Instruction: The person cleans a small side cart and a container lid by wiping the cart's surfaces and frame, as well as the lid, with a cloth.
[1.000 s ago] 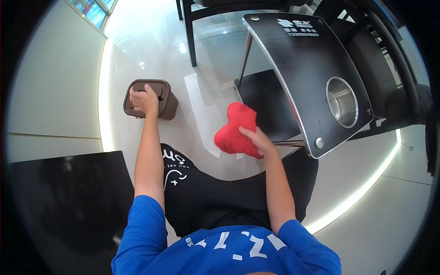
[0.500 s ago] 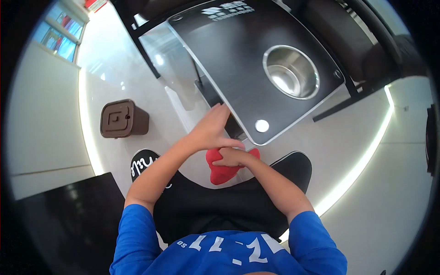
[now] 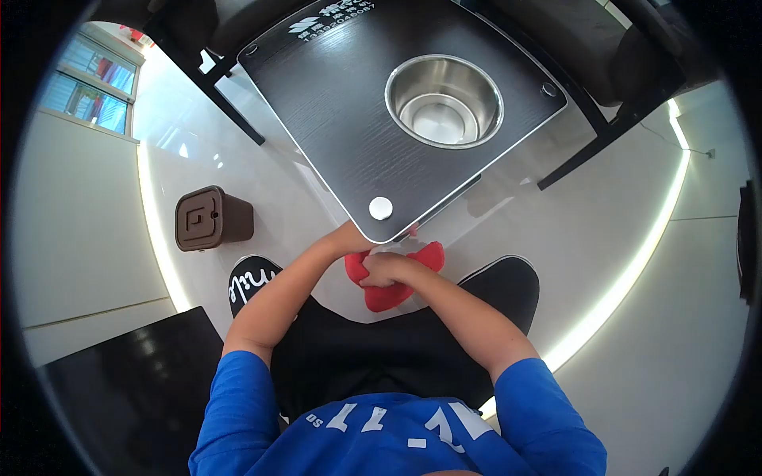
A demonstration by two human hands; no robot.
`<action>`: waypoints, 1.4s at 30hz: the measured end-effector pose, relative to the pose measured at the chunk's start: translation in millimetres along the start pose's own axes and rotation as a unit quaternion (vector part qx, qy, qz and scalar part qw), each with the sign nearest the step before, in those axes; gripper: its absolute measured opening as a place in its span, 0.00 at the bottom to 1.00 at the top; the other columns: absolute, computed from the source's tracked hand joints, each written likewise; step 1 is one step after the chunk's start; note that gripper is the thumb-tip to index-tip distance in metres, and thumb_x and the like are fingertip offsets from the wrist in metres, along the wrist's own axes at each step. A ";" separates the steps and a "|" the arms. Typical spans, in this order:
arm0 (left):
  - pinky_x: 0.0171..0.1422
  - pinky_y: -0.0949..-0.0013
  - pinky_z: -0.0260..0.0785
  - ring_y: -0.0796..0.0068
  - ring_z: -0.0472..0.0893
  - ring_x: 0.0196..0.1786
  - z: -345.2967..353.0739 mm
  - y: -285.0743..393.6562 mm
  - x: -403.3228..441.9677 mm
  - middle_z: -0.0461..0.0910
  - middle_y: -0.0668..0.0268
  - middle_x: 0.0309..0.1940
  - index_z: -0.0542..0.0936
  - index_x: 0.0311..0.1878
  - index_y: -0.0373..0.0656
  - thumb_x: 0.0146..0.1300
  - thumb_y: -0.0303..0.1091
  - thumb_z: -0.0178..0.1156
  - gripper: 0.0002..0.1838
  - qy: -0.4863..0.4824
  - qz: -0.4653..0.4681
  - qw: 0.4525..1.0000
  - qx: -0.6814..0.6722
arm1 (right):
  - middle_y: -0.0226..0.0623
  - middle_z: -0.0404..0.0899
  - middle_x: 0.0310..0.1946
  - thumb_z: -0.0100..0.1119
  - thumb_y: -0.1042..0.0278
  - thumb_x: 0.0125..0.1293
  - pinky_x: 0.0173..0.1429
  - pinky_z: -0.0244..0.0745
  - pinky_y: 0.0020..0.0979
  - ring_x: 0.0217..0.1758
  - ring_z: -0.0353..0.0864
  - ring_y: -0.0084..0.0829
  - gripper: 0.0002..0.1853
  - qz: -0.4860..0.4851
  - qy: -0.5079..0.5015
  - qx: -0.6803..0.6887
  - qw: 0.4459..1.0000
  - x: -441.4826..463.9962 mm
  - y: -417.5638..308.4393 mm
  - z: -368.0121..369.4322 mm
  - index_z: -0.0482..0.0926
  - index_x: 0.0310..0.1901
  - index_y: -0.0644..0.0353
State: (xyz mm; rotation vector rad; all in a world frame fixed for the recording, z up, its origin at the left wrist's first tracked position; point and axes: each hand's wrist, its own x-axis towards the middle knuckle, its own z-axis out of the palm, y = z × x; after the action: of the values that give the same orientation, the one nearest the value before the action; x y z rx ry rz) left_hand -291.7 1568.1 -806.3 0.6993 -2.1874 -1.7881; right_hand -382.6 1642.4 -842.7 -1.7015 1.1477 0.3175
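The right hand (image 3: pixel 385 270) is closed over a red cloth (image 3: pixel 389 298), its fingers curled and pressed into the fabric, which bunches beneath the palm and sticks out on both sides of it. The left hand (image 3: pixel 354 239) is just beside the right, at the near corner of the dark wood-grain table (image 3: pixel 317 111). Much of it is hidden by the tabletop, so whether its fingers are spread or pinching something cannot be told. The red cloth lies between the person's knees, below the near corner of the tabletop, and also shows close to the left hand.

Straight ahead of the hands, a round silver disc (image 3: pixel 381 208) sits on that corner. Beyond it and a little to the right, a round metal basin (image 3: pixel 440 119) is set into the tabletop. Farther off, white lettering (image 3: pixel 337 20) runs near the table's far left edge, and dark chairs (image 3: pixel 591 47) stand past the table.

To the left of the hands, well apart from them, a brown lidded bin (image 3: pixel 230 220) is on the pale glossy floor (image 3: pixel 508 222). Nearer the person on that side is a black glossy surface (image 3: pixel 143 389). Bright light strips (image 3: pixel 635 278) curve along the floor's edge, well out on both sides of the hands.
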 end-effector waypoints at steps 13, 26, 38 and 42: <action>0.39 0.71 0.69 0.76 0.74 0.32 26.5 18.7 -0.5 0.77 0.69 0.29 0.79 0.37 0.38 0.67 0.42 0.58 0.14 0.205 -0.045 0.978 -0.008 | 0.49 0.83 0.41 0.59 0.55 0.58 0.50 0.75 0.41 0.45 0.82 0.45 0.18 -0.023 -0.058 -0.141 0.988 34.4 -3.9 29.6 0.84 0.40 0.62; 0.26 0.71 0.67 0.84 0.57 0.13 -67.4 94.0 -53.2 0.55 0.76 0.11 0.62 0.19 0.49 0.70 0.43 0.52 0.22 0.272 0.032 0.915 -0.298 | 0.53 0.81 0.37 0.55 0.57 0.61 0.48 0.73 0.44 0.42 0.81 0.51 0.16 -0.197 -0.049 -0.021 0.979 -12.0 -59.0 21.3 0.79 0.39 0.64; 0.21 0.73 0.55 0.85 0.53 0.12 -129.7 87.1 -68.9 0.52 0.78 0.10 0.59 0.21 0.51 0.68 0.44 0.54 0.21 0.322 0.033 0.888 -0.327 | 0.40 0.75 0.55 0.56 0.67 0.67 0.58 0.73 0.36 0.56 0.76 0.34 0.21 -0.285 0.348 0.539 0.712 -142.1 9.2 -90.7 0.69 0.59 0.64; 0.25 0.72 0.67 0.84 0.58 0.12 -123.4 81.8 -70.3 0.56 0.77 0.11 0.63 0.23 0.49 0.68 0.46 0.54 0.20 0.309 0.035 0.902 -0.301 | 0.42 0.67 0.62 0.49 0.63 0.72 0.64 0.70 0.40 0.63 0.71 0.36 0.24 -0.311 0.387 0.655 0.569 -118.8 1.6 -108.5 0.61 0.65 0.63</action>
State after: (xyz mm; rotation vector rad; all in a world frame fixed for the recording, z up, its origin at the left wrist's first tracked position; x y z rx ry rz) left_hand -191.7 1508.9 -690.7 0.8558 -1.1542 -1.7414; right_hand -477.0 1614.9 -715.3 -0.6212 0.7723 -1.5444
